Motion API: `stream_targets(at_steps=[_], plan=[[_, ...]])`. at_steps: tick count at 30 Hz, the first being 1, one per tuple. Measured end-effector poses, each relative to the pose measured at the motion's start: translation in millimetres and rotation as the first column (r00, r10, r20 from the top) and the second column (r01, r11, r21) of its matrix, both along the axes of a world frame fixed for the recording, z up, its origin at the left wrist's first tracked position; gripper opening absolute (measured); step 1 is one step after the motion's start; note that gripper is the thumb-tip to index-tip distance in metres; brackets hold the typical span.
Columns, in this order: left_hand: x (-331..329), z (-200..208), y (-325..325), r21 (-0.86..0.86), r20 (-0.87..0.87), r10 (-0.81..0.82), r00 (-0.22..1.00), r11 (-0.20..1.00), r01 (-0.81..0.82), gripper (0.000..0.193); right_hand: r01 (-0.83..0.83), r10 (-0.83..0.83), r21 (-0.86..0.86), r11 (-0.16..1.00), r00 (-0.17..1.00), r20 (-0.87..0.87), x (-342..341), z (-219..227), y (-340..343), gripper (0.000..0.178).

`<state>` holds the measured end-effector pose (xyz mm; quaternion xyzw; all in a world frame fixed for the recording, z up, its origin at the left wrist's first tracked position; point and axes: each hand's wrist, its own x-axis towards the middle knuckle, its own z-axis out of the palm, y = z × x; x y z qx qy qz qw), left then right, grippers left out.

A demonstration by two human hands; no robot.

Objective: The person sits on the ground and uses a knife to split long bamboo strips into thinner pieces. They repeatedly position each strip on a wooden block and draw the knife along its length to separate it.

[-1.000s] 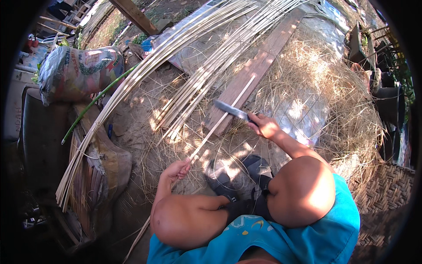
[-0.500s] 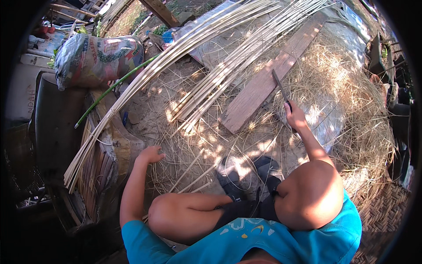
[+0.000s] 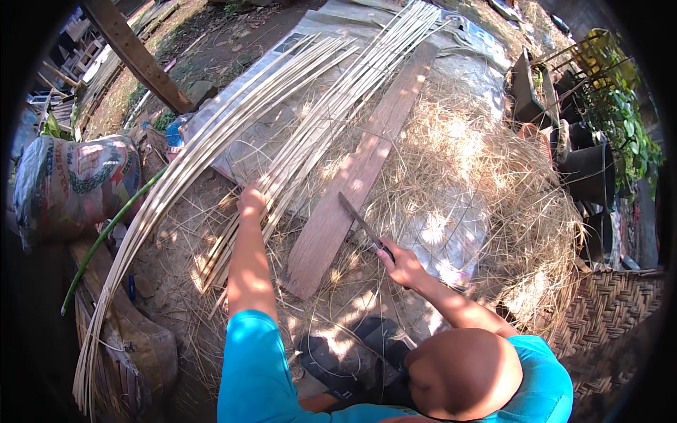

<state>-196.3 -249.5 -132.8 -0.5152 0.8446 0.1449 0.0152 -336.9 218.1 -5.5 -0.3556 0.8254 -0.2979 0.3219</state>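
Observation:
My right hand [image 3: 402,265] grips the handle of a long, dark-bladed knife [image 3: 361,221]. The blade slants up and to the left, its tip over a brown wooden plank [image 3: 337,206]; whether it touches the wood I cannot tell. My left hand [image 3: 252,202] is stretched forward to a loose bundle of pale bamboo strips [image 3: 310,141] lying left of the plank. It is at the bundle's left edge, and its fingers are mostly hidden, so a grip on a strip is not certain. A second bundle of bamboo strips [image 3: 180,180] arches farther left, tied near its lower end.
Fine shavings [image 3: 522,211] are heaped on the right over a pale sheet [image 3: 441,225]. A stuffed sack [image 3: 77,176] and a green bamboo stick [image 3: 113,222] are on the left. Woven matting [image 3: 610,310] lies at the right. My feet [image 3: 352,352] rest below the plank.
My left arm has reached forward from beside my knee to the near bundle of strips. The right hand still holds the knife. The whole view has shifted as my head turned.

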Motion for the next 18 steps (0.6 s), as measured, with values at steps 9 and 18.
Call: stream_targets(at_steps=[9,18], plan=[[23.4,22.7,-53.1,0.165,-0.083,-0.014,0.996,0.986,0.028,0.032,0.02,-0.02,-0.007,1.0,0.998,0.059,8.9,-8.2,-4.1,0.051],[-32.3,277.1,29.1,-0.154,-0.382,-0.17,0.909,0.981,0.119,0.04,0.061,-0.066,0.047,0.997,0.991,0.113,14.0,-6.4,13.3,0.054]])
